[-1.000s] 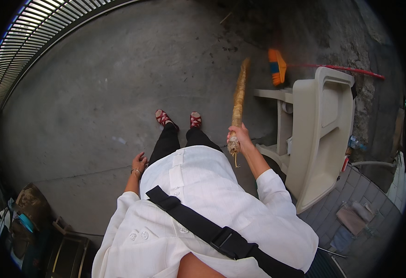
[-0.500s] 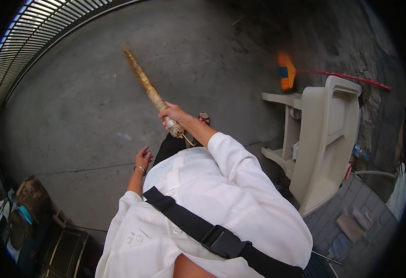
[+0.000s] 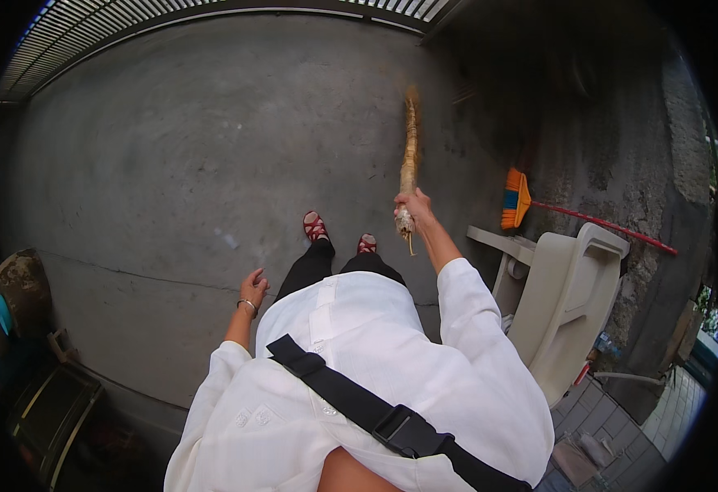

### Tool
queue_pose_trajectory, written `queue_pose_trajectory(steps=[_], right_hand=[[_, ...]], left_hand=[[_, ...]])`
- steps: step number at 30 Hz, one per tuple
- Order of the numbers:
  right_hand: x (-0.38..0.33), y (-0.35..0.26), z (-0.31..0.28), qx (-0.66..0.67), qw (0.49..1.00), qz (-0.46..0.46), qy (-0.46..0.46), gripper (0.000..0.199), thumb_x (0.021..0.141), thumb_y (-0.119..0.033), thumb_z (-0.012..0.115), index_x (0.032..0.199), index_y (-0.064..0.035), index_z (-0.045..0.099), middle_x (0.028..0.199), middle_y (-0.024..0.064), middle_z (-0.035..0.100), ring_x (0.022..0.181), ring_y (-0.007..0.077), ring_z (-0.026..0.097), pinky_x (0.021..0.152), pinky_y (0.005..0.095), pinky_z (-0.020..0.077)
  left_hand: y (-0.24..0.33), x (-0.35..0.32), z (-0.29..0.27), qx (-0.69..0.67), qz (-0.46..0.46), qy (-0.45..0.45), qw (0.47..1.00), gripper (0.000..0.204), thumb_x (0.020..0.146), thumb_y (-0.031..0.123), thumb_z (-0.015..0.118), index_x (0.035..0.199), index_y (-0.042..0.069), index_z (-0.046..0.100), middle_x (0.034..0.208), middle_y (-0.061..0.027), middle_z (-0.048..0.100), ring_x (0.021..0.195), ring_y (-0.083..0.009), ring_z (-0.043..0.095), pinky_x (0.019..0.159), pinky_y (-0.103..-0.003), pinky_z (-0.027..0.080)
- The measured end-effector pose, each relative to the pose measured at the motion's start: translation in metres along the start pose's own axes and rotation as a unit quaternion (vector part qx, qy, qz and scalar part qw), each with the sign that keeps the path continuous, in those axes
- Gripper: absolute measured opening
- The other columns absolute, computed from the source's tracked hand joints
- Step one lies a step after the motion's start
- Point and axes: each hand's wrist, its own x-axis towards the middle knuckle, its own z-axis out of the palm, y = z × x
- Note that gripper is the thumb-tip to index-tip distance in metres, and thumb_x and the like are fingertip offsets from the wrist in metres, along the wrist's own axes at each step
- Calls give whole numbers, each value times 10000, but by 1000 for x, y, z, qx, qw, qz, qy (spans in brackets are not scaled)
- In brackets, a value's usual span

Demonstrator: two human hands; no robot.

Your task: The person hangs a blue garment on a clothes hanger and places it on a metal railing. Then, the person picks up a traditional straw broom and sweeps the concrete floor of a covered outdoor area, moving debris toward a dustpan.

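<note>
My right hand (image 3: 415, 208) is closed around the near end of a straw broom (image 3: 410, 152), a long straw-coloured bundle. Pale wrapping and a short cord show at its gripped end. The broom points away from me above the grey floor, and its far tip is blurred. At my left side hangs my left hand (image 3: 253, 289), holding nothing, its fingers loosely apart and a bracelet on the wrist.
To my right stands a beige plastic sink unit (image 3: 549, 307). Beyond it an orange and blue broom (image 3: 515, 199) with a red handle leans near the rough wall. A brown sack (image 3: 24, 289) sits far left. Slatted metal bars (image 3: 211, 18) line the far edge.
My right hand has swung the straw broom to the right, from slanting leftward to pointing nearly straight ahead. My view has shifted too, and both feet now show. My left hand stays low, holding nothing.
</note>
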Motion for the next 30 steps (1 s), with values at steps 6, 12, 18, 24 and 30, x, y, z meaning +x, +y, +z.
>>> queue_pose_trajectory(steps=[6, 12, 18, 24, 30], right_hand=[[8, 19, 120, -67, 998, 8, 7, 366, 686, 18, 570, 978, -21, 353, 714, 113, 492, 434, 205, 522, 380, 331, 469], [-7, -9, 182, -1, 971, 33, -235, 526, 686, 14, 581, 1167, -28, 371, 630, 73, 506, 448, 160, 526, 365, 301, 450], [-14, -82, 126, -95, 972, -48, -209, 799, 692, 0, 586, 1379, -69, 185, 625, 66, 522, 442, 149, 515, 365, 292, 441], [90, -152, 57, -44, 993, -78, -79, 729, 657, 31, 585, 1311, 18, 263, 597, 89, 515, 417, 182, 514, 377, 321, 442], [214, -235, 73, -20, 995, -1, 95, 220, 667, 39, 589, 854, 31, 474, 646, 124, 532, 452, 218, 553, 394, 360, 479]], left_hand=[[-64, -14, -17, -20, 35, 30, 999, 427, 812, 97, 558, 1228, 74, 463, 1007, -109, 573, 836, -191, 605, 701, -302, 502], [-135, -9, -30, 67, 66, 63, 994, 409, 817, 78, 551, 1217, 61, 468, 987, -96, 578, 804, -194, 601, 689, -306, 513], [-24, 14, -23, -120, -32, 89, 988, 412, 831, 86, 535, 1234, 83, 448, 963, -67, 563, 743, -157, 592, 592, -260, 490], [78, 63, 14, -120, -5, 106, 987, 413, 836, 118, 536, 1238, 89, 447, 991, -76, 558, 767, -153, 601, 581, -244, 482], [120, 83, 61, -113, -10, 97, 989, 415, 829, 126, 540, 1232, 74, 456, 946, -82, 590, 753, -147, 606, 578, -251, 493]])
